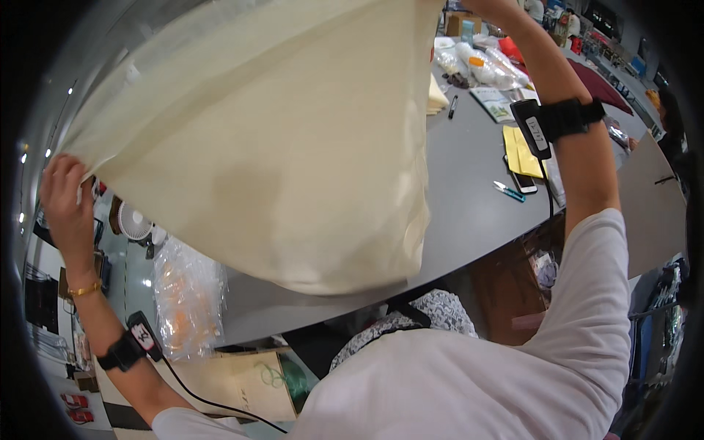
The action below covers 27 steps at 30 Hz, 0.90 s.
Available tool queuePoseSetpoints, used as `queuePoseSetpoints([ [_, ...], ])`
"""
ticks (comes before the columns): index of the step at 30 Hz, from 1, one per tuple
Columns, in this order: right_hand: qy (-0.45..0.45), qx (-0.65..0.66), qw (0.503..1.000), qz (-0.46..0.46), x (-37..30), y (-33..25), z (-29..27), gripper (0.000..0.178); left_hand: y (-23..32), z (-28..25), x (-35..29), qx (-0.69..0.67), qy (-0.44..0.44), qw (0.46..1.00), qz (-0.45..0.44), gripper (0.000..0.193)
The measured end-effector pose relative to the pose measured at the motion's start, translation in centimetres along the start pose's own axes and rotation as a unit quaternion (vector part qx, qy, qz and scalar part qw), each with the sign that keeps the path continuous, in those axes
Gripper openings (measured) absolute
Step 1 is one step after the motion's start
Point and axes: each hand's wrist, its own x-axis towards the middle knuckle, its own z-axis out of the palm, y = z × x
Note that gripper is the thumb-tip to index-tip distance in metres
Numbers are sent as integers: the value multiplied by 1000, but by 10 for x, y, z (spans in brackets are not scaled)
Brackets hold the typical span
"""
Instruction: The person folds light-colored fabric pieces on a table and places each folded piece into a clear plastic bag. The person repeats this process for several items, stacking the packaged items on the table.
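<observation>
A large, thin cream cloth (293, 147) is spread in the air before me and covers much of the grey table. My left hand (67, 194), raised at the far left, is closed on a corner of it with bent fingers. At the top edge of the picture my right hand (488, 6) is lifted high. The cloth's right edge runs up to this hand and is held up there, though the fingertips are cut off by the picture's rim. The cloth's lower edge sags in a curve near the table's front.
On the grey table (469, 213) lie teal thread snips (509, 192), a phone (524, 183) partly under yellow packets (522, 150), a black pen (453, 107) and a booklet (491, 104). Clear plastic bags (189, 293) hang at the left edge. A white fan (135, 221) stands beyond.
</observation>
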Motion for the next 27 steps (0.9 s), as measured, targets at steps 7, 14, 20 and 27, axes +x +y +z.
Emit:
queuePoseSetpoints([
  [7,13,-156,983,-95,-20,-37,-32,23,-8,-14,-29,-19,21,1000,-4,22],
  [14,25,-110,994,4,-16,26,-73,24,-13,-34,-24,-209,-13,978,14,29],
  [20,-99,-128,986,28,-14,82,-71,31,22,-39,-29,-491,-83,857,-133,19],
  [27,-148,-93,980,95,-35,67,-69,34,35,-44,-29,-394,-123,909,-51,14],
])
